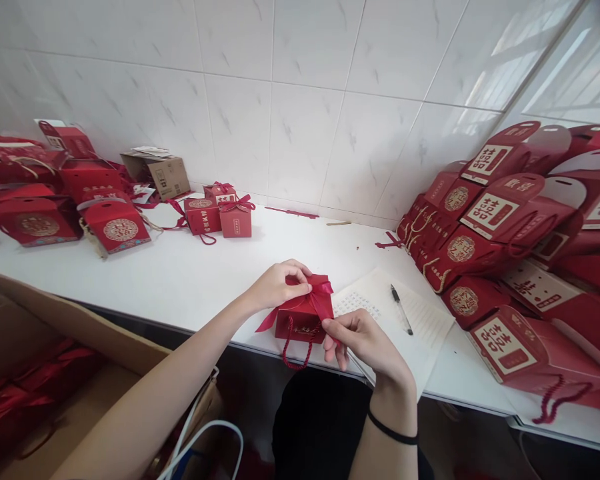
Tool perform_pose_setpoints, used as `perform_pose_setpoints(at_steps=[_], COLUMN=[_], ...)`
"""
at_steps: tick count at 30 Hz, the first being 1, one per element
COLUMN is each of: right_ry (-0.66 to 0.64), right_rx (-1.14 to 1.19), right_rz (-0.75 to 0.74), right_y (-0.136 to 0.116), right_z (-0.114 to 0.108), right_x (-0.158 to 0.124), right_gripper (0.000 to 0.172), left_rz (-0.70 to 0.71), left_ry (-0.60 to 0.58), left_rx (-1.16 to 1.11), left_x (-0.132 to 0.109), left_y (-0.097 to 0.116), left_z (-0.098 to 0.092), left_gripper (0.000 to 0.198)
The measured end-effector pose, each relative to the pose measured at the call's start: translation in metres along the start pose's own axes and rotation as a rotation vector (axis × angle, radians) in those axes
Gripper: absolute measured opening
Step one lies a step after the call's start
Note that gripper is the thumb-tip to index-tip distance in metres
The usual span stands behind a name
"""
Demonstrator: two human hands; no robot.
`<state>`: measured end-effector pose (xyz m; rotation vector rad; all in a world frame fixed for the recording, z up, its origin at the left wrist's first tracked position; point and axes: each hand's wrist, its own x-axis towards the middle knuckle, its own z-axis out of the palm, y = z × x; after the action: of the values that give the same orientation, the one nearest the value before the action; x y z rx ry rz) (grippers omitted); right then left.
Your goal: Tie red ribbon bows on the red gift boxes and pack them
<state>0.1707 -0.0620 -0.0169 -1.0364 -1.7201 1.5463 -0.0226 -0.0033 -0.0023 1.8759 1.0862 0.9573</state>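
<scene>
Red gift box (293, 325) sits between our hands at the front edge of the white table (205, 280). Our left hand (280, 283) pinches the bow (325, 287) on top; our right hand (363, 339) grips a ribbon tail (323, 307) between thumb and fingers. A cord handle (296, 367) dangles in front. To our right, a pen (401, 309) lies on paper (427, 333), near red boxes (500, 250) stacked by the tiled wall (305, 133).

Red ribbon (322, 301) in right hand (361, 339)
</scene>
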Motion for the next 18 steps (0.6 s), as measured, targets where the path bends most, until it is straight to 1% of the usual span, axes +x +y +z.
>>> perform_pose_setpoints(at_steps=[3, 9, 12, 14, 18], right_ry=[-0.058, -0.077, -0.121, -0.168, -0.265], right_rx=[0.017, 0.04, 0.023, 0.014, -0.022], right_rz=[-0.011, -0.071, -0.105, -0.093, -0.012], right_y=[0.0016, 0.0062, 0.0068, 0.0068, 0.0083], right_z=[-0.0006, -0.0015, -0.0023, -0.003, -0.006], right_x=[0.0006, 0.0041, 0.0056, 0.0059, 0.0037], right_gripper=[0.044, 0.045, 0.047, 0.046, 0.039], left_rz=[0.006, 0.007, 0.013, 0.02, 0.032], left_ry=[-0.011, -0.005, -0.02, -0.025, -0.033], left_rx=[0.014, 0.029, 0.042, 0.049, 0.053], left_x=[0.0008, 0.0006, 0.0006, 0.0008, 0.0003], left_y=[-0.0015, -0.0036, -0.004, -0.0043, -0.0056], left_z=[-0.0001, 0.0008, 0.0006, 0.0002, -0.0009], left_gripper=[0.016, 0.015, 0.016, 0.016, 0.017])
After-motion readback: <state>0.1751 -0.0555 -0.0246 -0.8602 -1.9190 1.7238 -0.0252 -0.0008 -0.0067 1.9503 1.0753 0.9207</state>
